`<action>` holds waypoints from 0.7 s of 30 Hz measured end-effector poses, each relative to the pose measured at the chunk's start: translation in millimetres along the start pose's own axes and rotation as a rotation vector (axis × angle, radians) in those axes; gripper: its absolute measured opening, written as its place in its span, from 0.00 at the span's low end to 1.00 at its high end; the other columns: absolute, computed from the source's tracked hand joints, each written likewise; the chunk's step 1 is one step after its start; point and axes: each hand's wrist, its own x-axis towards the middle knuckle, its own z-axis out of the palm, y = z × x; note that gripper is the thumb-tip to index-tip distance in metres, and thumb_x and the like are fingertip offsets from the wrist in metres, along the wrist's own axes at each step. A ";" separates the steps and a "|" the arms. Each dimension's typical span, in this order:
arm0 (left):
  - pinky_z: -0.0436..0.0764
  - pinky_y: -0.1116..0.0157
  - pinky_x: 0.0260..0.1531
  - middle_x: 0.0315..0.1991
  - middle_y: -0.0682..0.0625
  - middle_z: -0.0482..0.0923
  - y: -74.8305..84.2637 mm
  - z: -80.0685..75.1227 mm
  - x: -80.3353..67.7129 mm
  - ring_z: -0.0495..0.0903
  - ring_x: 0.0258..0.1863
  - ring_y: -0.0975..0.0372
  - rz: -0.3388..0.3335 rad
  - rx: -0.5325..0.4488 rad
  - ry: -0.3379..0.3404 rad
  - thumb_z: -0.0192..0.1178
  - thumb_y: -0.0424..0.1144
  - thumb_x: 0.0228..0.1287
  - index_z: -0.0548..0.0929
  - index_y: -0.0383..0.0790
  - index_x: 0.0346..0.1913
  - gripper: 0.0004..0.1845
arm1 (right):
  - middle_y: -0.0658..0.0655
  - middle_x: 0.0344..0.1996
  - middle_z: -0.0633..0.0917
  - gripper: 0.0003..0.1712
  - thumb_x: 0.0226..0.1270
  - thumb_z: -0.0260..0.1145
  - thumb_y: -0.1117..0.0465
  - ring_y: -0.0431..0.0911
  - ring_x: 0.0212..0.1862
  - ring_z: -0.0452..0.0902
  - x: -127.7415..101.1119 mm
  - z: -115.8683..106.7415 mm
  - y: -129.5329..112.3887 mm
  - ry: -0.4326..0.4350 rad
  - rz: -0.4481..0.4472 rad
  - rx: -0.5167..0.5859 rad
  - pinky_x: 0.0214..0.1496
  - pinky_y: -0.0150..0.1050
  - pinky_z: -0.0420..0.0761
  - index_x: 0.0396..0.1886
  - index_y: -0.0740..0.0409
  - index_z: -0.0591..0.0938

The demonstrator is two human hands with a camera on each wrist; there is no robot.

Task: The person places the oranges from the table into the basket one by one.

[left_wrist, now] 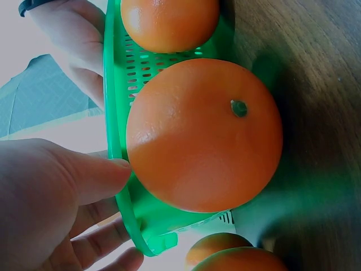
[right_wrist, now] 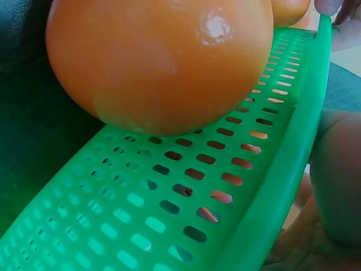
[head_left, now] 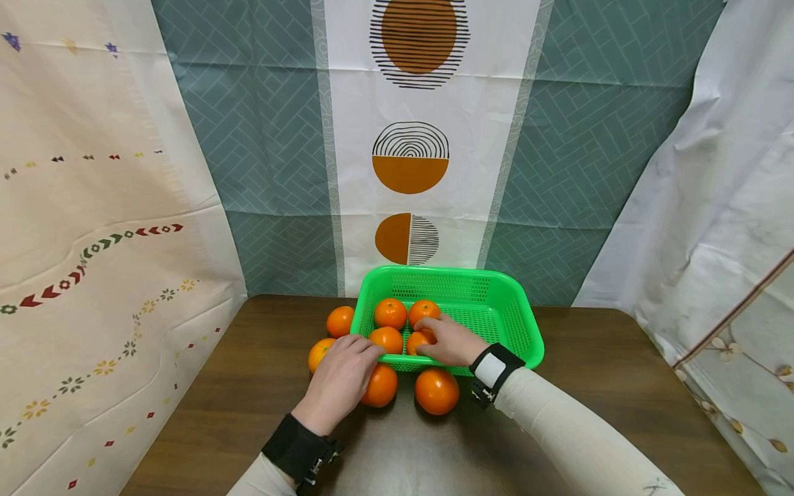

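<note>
A bright green perforated basket [head_left: 521, 324] stands on the table with several oranges in its left half. My right hand [head_left: 455, 341] reaches over its near rim and grips an orange [head_left: 419, 340] inside, fingers on the far side and thumb nearer. At the near left corner, my left hand [head_left: 347, 368] holds the rim, its thumb [left_wrist: 107, 178] on the outside and fingers beyond the edge. Close under that hand, outside the basket, lies an orange [head_left: 380, 386], seen large with its green stem spot in the left wrist view. The right wrist view shows the basket wall [right_wrist: 225, 164] with my right hand partly hidden behind it.
Another orange [head_left: 437, 391] lies in front of the basket. To its left are two more, a rear orange [head_left: 340, 322] and a nearer orange [head_left: 318, 352] partly covered by my left hand. Patterned cloth [head_left: 273, 172] hangs behind the brown table [head_left: 595, 372].
</note>
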 end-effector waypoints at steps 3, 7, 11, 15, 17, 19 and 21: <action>0.76 0.55 0.55 0.42 0.52 0.83 -0.9 0.9 0.0 0.79 0.47 0.54 0.009 -0.002 0.005 0.65 0.33 0.68 0.86 0.43 0.47 0.08 | 0.63 0.59 0.76 0.22 0.71 0.67 0.53 0.54 0.58 0.73 0.1 0.5 1.2 0.003 -0.004 0.001 0.58 0.51 0.76 0.62 0.53 0.80; 0.76 0.55 0.55 0.42 0.52 0.84 -1.2 1.0 0.2 0.79 0.47 0.54 0.013 -0.010 0.011 0.65 0.33 0.68 0.86 0.43 0.48 0.08 | 0.63 0.60 0.76 0.23 0.71 0.67 0.53 0.54 0.57 0.74 -0.1 0.4 0.9 0.004 -0.001 0.000 0.57 0.51 0.76 0.62 0.53 0.79; 0.76 0.55 0.55 0.42 0.51 0.84 -0.8 0.2 0.3 0.79 0.47 0.54 0.013 -0.006 0.011 0.65 0.33 0.67 0.86 0.42 0.48 0.08 | 0.64 0.61 0.76 0.23 0.71 0.67 0.53 0.54 0.57 0.74 -0.6 -0.4 -0.6 -0.001 0.006 -0.002 0.58 0.52 0.76 0.63 0.53 0.79; 0.76 0.54 0.56 0.42 0.51 0.84 -1.0 0.3 0.5 0.79 0.47 0.54 0.008 -0.007 0.013 0.65 0.33 0.67 0.86 0.43 0.48 0.09 | 0.65 0.61 0.75 0.23 0.72 0.66 0.53 0.55 0.57 0.74 -1.5 -1.0 -1.6 0.001 0.007 0.001 0.58 0.52 0.76 0.63 0.52 0.79; 0.75 0.55 0.56 0.42 0.51 0.84 -1.3 0.7 0.6 0.79 0.47 0.54 0.007 -0.011 0.014 0.65 0.33 0.67 0.86 0.43 0.48 0.08 | 0.65 0.62 0.74 0.23 0.72 0.66 0.53 0.55 0.57 0.75 -2.0 -1.0 -1.8 0.002 0.006 0.001 0.58 0.52 0.76 0.63 0.51 0.79; 0.76 0.55 0.56 0.42 0.52 0.84 -1.4 1.1 0.4 0.79 0.47 0.54 0.006 -0.012 0.015 0.65 0.33 0.67 0.86 0.43 0.48 0.08 | 0.65 0.62 0.74 0.22 0.72 0.66 0.52 0.55 0.57 0.75 -2.6 -1.0 -2.0 0.002 0.007 -0.001 0.58 0.52 0.76 0.63 0.51 0.79; 0.76 0.55 0.56 0.42 0.52 0.84 -1.4 1.3 0.3 0.79 0.47 0.54 0.006 -0.011 0.014 0.65 0.33 0.67 0.86 0.44 0.48 0.08 | 0.65 0.62 0.74 0.23 0.72 0.66 0.52 0.55 0.58 0.74 -2.9 -0.9 -2.1 0.002 0.007 -0.003 0.58 0.52 0.76 0.64 0.51 0.79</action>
